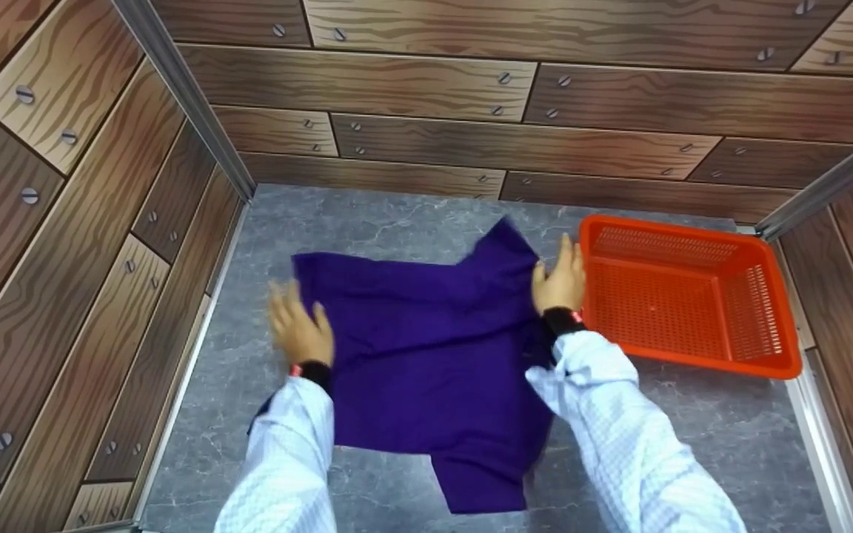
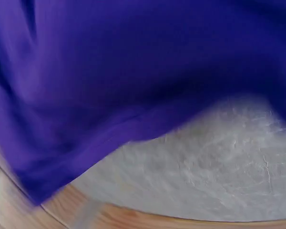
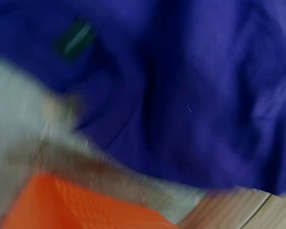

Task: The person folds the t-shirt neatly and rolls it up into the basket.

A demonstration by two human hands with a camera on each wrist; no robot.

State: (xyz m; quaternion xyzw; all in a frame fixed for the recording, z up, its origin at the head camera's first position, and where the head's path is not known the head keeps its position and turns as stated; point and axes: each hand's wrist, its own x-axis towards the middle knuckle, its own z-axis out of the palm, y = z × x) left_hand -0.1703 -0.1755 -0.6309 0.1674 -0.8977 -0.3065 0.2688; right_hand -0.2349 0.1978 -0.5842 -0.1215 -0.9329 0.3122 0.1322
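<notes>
Short-sleeved shirt (image 1: 426, 355), purple, one: lay spread sideways on the grey marbled floor (image 1: 201, 459), hem towards the left, sleeves (image 1: 482, 481) towards the right, creased across the body.

Left hand (image 1: 300, 329), one: at the hem side, fingers extended and apart, with no visible hold on the cloth. Right hand (image 1: 560, 281), one: between the shirt's upper sleeve and the basket (image 1: 652, 311), fingers straight, likewise grasping nothing. Whether either hand touched the cloth could not be told.

Basket, orange perforated plastic, one: to the right of the shirt, near the right hand.

Step, as judged: spreading and levelling the shirt. The next move seemed to call for fingertips on an edge, to straighten the hem and ease out the creases.

Condition of the views: the neckline was largely concealed by the right shirt cuff (image 1: 597, 359); the lower hem corner, by the left forearm (image 1: 286, 437). The left fingertips were blurred. Both wrist views were smeared, neither showing a hand distinctly. A dark green patch (image 3: 75, 39) on the cloth, possibly a label, was unreadable.
</notes>
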